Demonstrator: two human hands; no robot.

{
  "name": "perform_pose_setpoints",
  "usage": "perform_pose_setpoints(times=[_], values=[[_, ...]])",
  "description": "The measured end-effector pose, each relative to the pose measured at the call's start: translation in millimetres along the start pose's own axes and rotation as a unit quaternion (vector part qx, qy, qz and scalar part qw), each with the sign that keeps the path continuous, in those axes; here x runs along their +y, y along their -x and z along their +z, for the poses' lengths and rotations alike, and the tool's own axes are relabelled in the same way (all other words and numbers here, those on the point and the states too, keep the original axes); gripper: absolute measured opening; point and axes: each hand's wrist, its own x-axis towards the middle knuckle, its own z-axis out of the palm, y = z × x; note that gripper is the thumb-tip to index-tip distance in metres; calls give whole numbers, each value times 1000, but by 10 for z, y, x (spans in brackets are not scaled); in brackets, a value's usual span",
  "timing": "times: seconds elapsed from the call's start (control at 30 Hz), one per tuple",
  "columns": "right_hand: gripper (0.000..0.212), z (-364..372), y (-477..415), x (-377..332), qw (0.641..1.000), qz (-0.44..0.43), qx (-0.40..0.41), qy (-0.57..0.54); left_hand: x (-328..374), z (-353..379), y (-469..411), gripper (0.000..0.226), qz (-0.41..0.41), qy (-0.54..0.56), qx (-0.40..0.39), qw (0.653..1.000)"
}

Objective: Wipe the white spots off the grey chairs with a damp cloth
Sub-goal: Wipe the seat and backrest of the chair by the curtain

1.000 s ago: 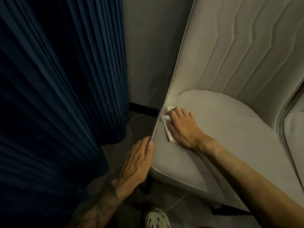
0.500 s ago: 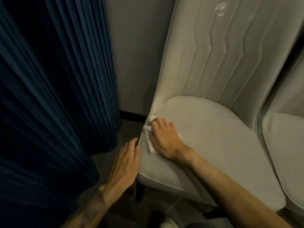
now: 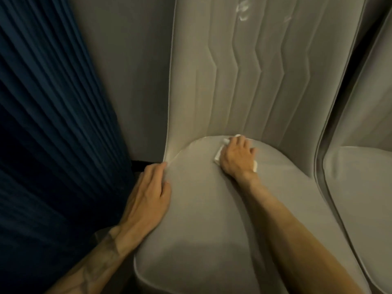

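Here, cloth [image 3: 218,155] under right hand [image 3: 235,158].

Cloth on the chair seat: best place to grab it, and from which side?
Probably from above, as the right hand does now: the cloth lies flat on the seat, close to the backrest. Cover its middle with the palm, fingers curled over the far edge; only thin corners stick out.

Right hand [image 3: 236,157] presses cloth [image 3: 218,156] on chair seat [image 3: 201,219].

Pleated navy curtain [image 3: 48,128] left; grey wall [image 3: 131,60] behind.
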Motion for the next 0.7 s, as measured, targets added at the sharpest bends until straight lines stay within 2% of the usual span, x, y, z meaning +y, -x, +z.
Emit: perform_pose_setpoints(times=[0.13, 0.2, 0.27, 0.37, 0.43, 0.5, 0.57, 0.63, 0.7], values=[[38, 146, 22, -534, 984, -173, -7, -35, 167, 84, -444, 45, 47, -101, 24, 994], [35, 126, -30, -382, 981, -194, 2, -32, 247, 141, -641, 41, 79, -149, 51, 984], [33, 101, -113, 28, 988, -151, 6, -18, 298, 198, -795, 41, 111, -191, 71, 973], [39, 1, -172, 745, 1000, -8, 15, 8, 310, 277, -931, 39, 136, -235, 81, 959], [43, -51, -159, 900, 998, 57, 25, 26, 278, 331, -954, 36, 137, -236, 89, 958], [40, -15, -181, 754, 997, 65, 35, 29, 265, 374, -953, 33, 133, -226, 100, 960], [37, 33, -259, 432, 1000, 13, 22, -6, 250, 410, -966, 30, 134, -224, 111, 959], [35, 107, -291, 126, 995, -90, 1, -37, 228, 427, -984, 29, 134, -215, 124, 959], [34, 95, -283, 109, 990, -139, 4, -28, 206, 448, -996, 29, 136, -209, 134, 959]])
